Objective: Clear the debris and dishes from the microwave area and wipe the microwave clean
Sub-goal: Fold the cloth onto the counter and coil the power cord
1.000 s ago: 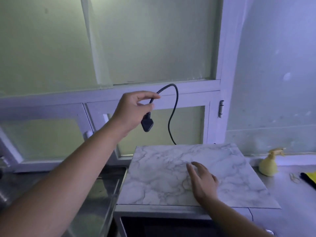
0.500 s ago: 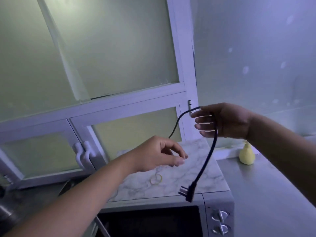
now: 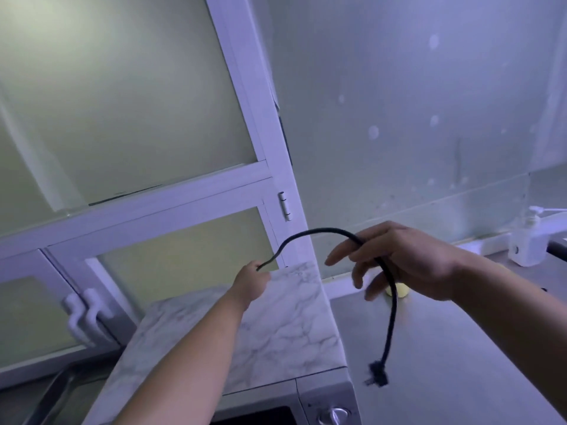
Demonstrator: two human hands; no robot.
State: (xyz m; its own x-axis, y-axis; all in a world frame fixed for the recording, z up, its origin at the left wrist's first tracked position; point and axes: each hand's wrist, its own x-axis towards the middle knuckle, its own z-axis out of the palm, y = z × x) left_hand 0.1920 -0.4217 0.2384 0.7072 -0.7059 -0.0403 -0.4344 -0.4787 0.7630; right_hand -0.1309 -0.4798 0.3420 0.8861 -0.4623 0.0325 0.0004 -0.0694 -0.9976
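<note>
Head view puts the microwave (image 3: pixel 325 403) nearest, a knob showing below its marbled top (image 3: pixel 276 332). Over that top's back edge the left hand (image 3: pixel 250 282) pinches the black power cord (image 3: pixel 322 231). Right of the microwave, the right hand (image 3: pixel 399 259) holds the same cord loosely in half-curled fingers, so the plug (image 3: pixel 376 374) dangles above the steel counter (image 3: pixel 445 378). Farther right stands a pump bottle (image 3: pixel 526 240). With 2 light grips, the cord could slip, and the dangling plug could swing into the microwave's side.

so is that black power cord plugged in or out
Out. The black power cord has its pronged plug dangling free below the right hand, over the grey steel counter.
</note>
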